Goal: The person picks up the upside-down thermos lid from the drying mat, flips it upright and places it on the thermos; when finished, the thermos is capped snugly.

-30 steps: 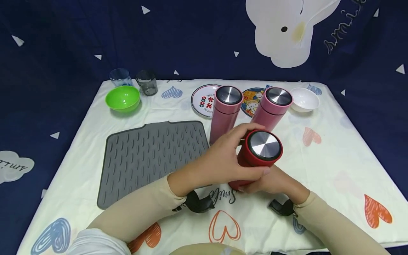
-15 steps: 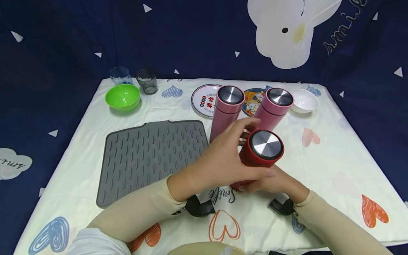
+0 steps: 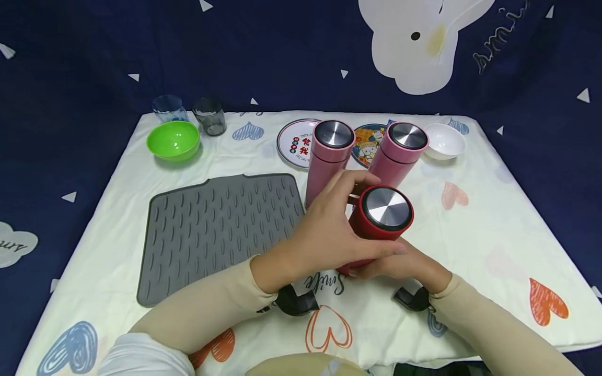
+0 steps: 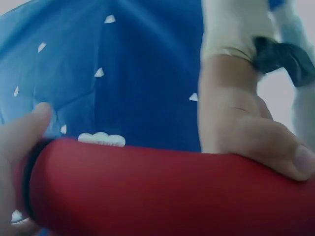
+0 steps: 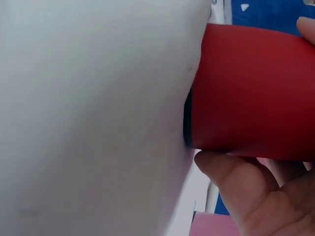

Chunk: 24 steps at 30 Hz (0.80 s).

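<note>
A red thermos bottle (image 3: 367, 224) with a brushed-metal cap top stands slightly tilted on the white cloth. My left hand (image 3: 320, 235) curls round its upper part, thumb across the front and fingers behind. Lower down, my right hand (image 3: 409, 262) grips the body near the base. In the left wrist view the red bottle (image 4: 162, 191) lies across the picture, with my right hand (image 4: 246, 123) on its lower part. The right wrist view shows the base of the bottle (image 5: 251, 93) against the cloth and my right thumb (image 5: 231, 179) beside it.
Two pink thermos bottles (image 3: 326, 167) stand just behind the red one. To the left lies a grey ridged mat (image 3: 221, 230). Farther back are a green bowl (image 3: 174, 141), two glasses (image 3: 209, 117), two round patterned plates (image 3: 293, 143) and a white bowl (image 3: 444, 141).
The left fingers behind the cap have spread a little away from it. Otherwise the hands and bottle stay almost in place, while the head view shifts slightly.
</note>
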{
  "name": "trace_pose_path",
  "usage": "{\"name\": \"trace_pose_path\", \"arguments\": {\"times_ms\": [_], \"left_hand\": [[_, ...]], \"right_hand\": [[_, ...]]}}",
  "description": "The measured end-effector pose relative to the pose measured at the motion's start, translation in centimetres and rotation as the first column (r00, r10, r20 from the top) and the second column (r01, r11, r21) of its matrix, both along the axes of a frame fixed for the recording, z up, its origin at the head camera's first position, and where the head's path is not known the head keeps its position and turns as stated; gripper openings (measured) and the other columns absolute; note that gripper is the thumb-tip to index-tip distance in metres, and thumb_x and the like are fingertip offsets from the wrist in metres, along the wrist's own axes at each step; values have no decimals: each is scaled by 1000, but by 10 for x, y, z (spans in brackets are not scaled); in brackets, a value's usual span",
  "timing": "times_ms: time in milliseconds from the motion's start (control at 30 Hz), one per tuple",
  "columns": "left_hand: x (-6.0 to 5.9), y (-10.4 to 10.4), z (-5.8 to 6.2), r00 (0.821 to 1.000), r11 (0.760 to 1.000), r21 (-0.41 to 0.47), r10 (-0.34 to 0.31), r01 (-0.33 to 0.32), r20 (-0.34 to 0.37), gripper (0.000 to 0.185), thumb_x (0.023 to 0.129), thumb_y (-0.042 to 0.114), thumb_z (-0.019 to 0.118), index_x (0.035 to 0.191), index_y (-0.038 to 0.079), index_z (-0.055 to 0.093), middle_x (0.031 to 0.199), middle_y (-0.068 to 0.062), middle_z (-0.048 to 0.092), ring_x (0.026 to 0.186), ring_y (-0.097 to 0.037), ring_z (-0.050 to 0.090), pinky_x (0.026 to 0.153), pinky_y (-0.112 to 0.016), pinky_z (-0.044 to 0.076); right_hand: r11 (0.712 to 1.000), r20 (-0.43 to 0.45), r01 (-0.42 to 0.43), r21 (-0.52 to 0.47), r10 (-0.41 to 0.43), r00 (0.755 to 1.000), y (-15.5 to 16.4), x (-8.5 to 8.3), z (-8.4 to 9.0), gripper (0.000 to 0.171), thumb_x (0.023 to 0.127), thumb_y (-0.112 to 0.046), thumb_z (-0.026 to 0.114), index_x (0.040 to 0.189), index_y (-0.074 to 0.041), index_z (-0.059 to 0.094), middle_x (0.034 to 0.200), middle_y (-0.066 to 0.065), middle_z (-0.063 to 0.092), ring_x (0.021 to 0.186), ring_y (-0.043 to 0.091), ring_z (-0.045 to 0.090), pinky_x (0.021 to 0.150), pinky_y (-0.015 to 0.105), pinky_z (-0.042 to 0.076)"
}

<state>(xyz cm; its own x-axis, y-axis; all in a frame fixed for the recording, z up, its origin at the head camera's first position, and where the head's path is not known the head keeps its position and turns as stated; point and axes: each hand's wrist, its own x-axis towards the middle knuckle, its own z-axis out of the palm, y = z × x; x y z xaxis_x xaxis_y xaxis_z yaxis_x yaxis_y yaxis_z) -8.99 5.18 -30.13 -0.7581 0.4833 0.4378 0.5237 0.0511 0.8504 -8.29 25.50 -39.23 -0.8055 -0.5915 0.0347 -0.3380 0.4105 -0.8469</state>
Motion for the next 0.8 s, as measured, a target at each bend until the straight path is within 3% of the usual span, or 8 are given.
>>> {"name": "trace_pose_path", "arguments": {"times_ms": [67, 167, 333, 400, 500, 600, 667, 800], "left_hand": [[-1, 3, -1, 998, 999, 40, 22, -19, -56, 76, 63, 33, 93, 125, 14, 55, 116, 9, 56, 100, -5, 56, 86, -23, 49], [-12, 3, -4, 995, 988, 118, -98, 95, 14, 71, 63, 21, 94, 126, 11, 62, 113, 9, 64, 100, -8, 60, 87, -27, 50], [-29, -8, -6, 923, 943, 116, -330, 313, 197, 73, 72, 9, 87, 137, 12, 57, 115, 6, 67, 109, -14, 61, 93, -33, 48], [-23, -12, -2, 944, 960, 48, -280, 275, 174, 77, 71, 15, 88, 139, 15, 52, 119, 7, 63, 110, -12, 59, 94, -31, 47], [-9, -10, 3, 994, 992, -55, -111, 112, 21, 78, 68, 32, 91, 133, 15, 51, 119, 9, 57, 104, -6, 56, 90, -25, 47], [-5, -6, 3, 996, 1000, -21, 1, -3, -86, 76, 63, 34, 93, 124, 12, 54, 114, 9, 55, 98, -3, 56, 86, -23, 48], [-10, -5, 1, 996, 999, 42, -20, 24, -88, 71, 62, 27, 94, 121, 10, 58, 110, 8, 59, 96, -4, 59, 86, -24, 49], [-21, -7, -2, 982, 982, 83, -178, 172, 69, 71, 63, 17, 93, 126, 11, 62, 108, 7, 66, 99, -7, 62, 88, -27, 50]], "right_hand": [[1000, 10, 12, 5, -12, 1000, 2, 0, 1, 46, 72, -19, 87, 108, -14, 61, 100, -6, 64, 88, 15, 59, 81, 28, 48], [999, 11, 39, 18, -39, 999, 4, -1, 1, 52, 70, -24, 89, 112, -16, 60, 105, -7, 63, 93, 14, 59, 84, 30, 49], [997, 47, 67, -26, -66, 997, 2, -1, -3, 60, 67, -23, 92, 117, -17, 59, 110, -5, 63, 98, 16, 61, 88, 32, 48], [998, 22, 47, -48, -46, 999, -1, -2, -4, 58, 67, -19, 92, 116, -16, 60, 108, -4, 64, 96, 17, 61, 87, 31, 48], [997, 17, 19, -75, -17, 1000, -4, -2, -3, 53, 70, -15, 89, 114, -13, 60, 104, -2, 64, 91, 18, 61, 84, 30, 49], [999, 36, 16, -35, -15, 999, -3, -2, 0, 51, 72, -20, 88, 113, -13, 59, 105, -3, 63, 93, 17, 59, 84, 30, 49], [999, 45, 36, 3, -36, 998, -3, -2, 1, 53, 71, -24, 89, 114, -14, 58, 106, -5, 62, 95, 15, 58, 85, 30, 48], [997, 28, 71, 28, -72, 997, -2, -1, 0, 59, 68, -28, 91, 115, -15, 58, 107, -6, 62, 96, 14, 59, 85, 30, 48]]}}
